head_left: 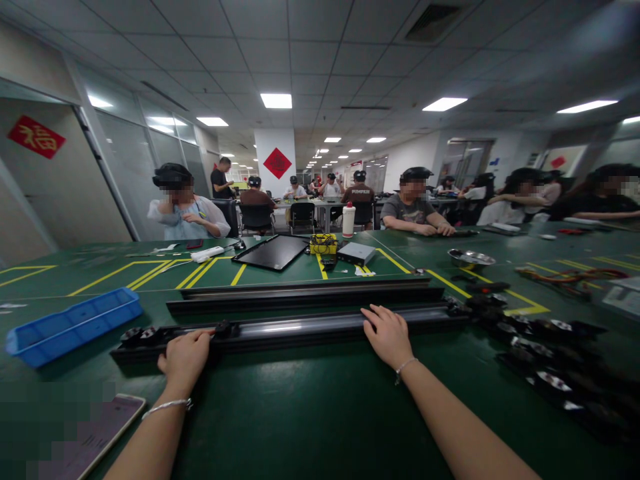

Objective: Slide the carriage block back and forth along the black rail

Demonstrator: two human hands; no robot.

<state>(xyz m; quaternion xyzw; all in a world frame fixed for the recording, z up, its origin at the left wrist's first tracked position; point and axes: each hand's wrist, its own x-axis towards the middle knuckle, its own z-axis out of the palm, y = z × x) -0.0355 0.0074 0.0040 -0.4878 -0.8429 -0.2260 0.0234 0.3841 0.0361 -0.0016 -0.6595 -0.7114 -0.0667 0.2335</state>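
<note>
A long black rail (310, 328) with a shiny grey strip along its top lies across the table in front of me. Near its left end, my left hand (184, 357) is closed over the front edge, fingers bent beside a small black block (227, 331). Round silvery parts (141, 335) show at that end, left of the hand. My right hand (389, 335) rests on the right half of the rail with its fingers apart. Just behind lie further black rails (305, 300), parallel to the first.
At left are a blue plastic bin (75, 325) and a phone (95, 437). Dark parts with round metal pieces (553, 382) crowd the right. Farther back are a flat black panel (273, 252), a grey box (356, 253), a metal bowl (471, 258) and seated people.
</note>
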